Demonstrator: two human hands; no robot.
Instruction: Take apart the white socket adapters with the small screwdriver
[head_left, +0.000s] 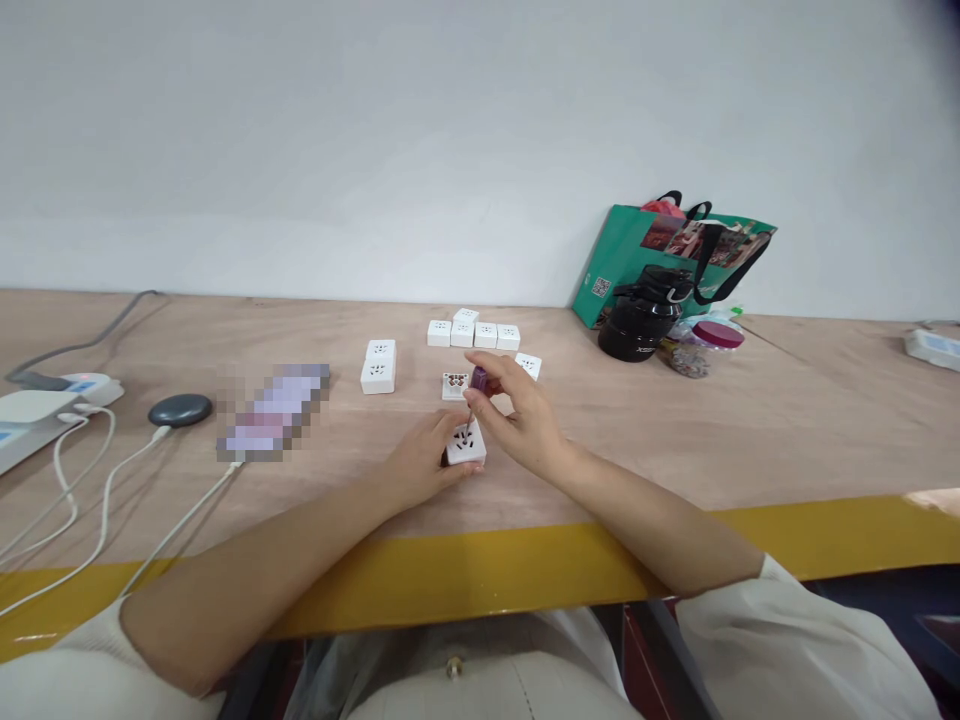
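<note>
A white socket box (468,449) with dark slots sits on the table, and my left hand (424,455) is closed around its left side. My right hand (519,412) grips the purple handle of a screwdriver (478,380), held upright with its thin shaft pointing down at the middle of the socket face. Just behind is an opened socket part (454,386) with its inside showing. Another white socket (529,366) lies beyond my right hand, partly covered by it.
Several white sockets (463,333) stand grouped at the back, and two more (379,370) at left. A phone (276,412), a dark oval device (180,409) and a power strip (37,415) with cables lie left. Right are a black flask (641,320), a green bag (622,250) and a red-lidded jar (690,358).
</note>
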